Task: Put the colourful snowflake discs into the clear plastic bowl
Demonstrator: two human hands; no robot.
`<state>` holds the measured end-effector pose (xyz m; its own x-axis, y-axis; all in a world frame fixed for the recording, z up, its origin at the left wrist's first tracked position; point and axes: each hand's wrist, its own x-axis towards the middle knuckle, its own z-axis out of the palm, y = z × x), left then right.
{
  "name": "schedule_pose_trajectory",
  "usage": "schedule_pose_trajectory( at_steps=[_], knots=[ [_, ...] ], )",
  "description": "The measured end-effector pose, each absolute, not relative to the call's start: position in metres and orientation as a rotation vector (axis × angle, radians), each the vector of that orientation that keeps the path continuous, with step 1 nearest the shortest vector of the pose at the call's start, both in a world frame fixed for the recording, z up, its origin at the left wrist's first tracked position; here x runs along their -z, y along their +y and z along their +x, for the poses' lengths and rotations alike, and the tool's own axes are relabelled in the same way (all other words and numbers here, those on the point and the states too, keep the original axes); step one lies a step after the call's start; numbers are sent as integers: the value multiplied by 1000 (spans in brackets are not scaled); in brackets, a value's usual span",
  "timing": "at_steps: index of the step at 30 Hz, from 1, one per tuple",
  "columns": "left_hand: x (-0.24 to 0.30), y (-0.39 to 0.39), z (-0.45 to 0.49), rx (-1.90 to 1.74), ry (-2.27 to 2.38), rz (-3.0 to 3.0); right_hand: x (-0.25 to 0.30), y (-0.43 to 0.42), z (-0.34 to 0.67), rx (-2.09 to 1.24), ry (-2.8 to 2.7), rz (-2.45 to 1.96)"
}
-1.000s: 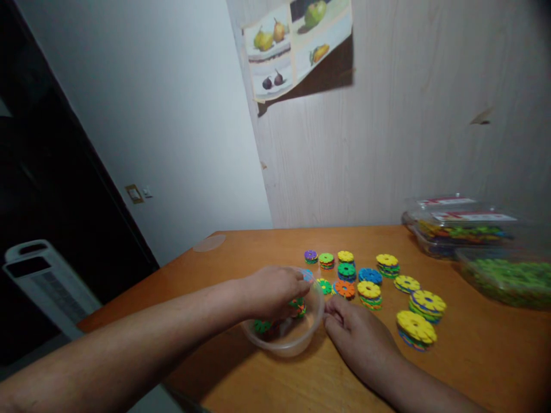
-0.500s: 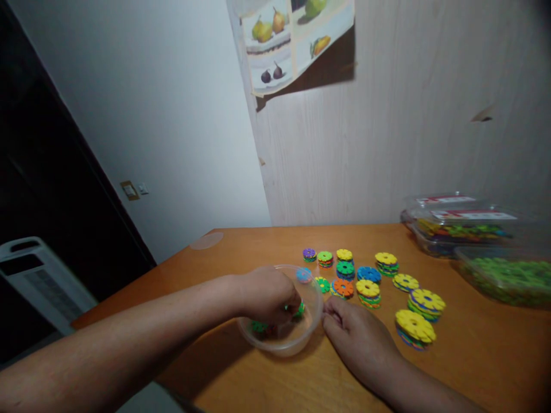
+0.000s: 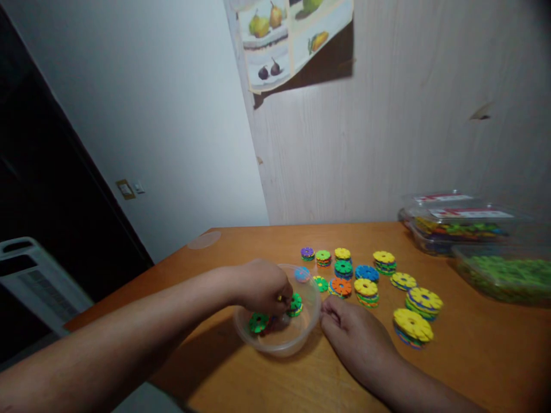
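My left hand [image 3: 260, 285] reaches into a clear plastic bowl [image 3: 297, 344] on the orange table, fingers pinched on a small disc whose colour I cannot make out. Green and orange flower-shaped discs [image 3: 258, 322] lie in the bowl beneath it. My right hand [image 3: 357, 338] rests on the table against the bowl's right rim, fingers curled. Several short stacks of coloured discs [image 3: 365, 287] stand just beyond both hands, the nearest one yellow-topped [image 3: 412, 324].
Two clear lidded boxes [image 3: 456, 221] of mixed pieces and an open tub of green pieces [image 3: 508, 275] stand at the right. A wood-panel wall with a fruit poster [image 3: 293, 40] rises behind. The table edge [image 3: 129, 289] drops off left, by a white appliance [image 3: 34, 275].
My left hand has drawn back slightly inside the bowl, uncovering more discs. My right hand has stayed by the rim. The view has shifted a little.
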<state>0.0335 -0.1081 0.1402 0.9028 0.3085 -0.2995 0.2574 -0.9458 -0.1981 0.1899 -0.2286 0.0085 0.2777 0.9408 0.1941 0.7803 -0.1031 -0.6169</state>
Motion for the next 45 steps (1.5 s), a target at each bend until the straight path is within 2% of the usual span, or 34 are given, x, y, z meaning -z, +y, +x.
schedule_pose_trajectory(
  at_steps=[5, 8, 13, 20, 29, 38, 45],
  knots=[
    [-173, -74, 43, -202, -661, -3081, -6, -227, 190, -333, -1518, -1919],
    [-174, -42, 63, -113, -731, -3117, -4, -228, 189, -335, -1518, -1903],
    [-147, -8, 103, -438, -692, -3124, -4, -228, 189, -343, -1503, -1906],
    [-112, -3, 134, -964, -579, -3051, -4, -227, 189, -346, -1505, -1918],
    [-97, 3, 142, -1072, -512, -3139, -3, -227, 188, -348, -1500, -1918],
    [-103, 6, 139, -911, -490, -3180, -6, -228, 189, -329, -1516, -1929],
    [-107, 21, 123, -593, -916, -3447, -6, -227, 189, -329, -1528, -1919]
  ],
)
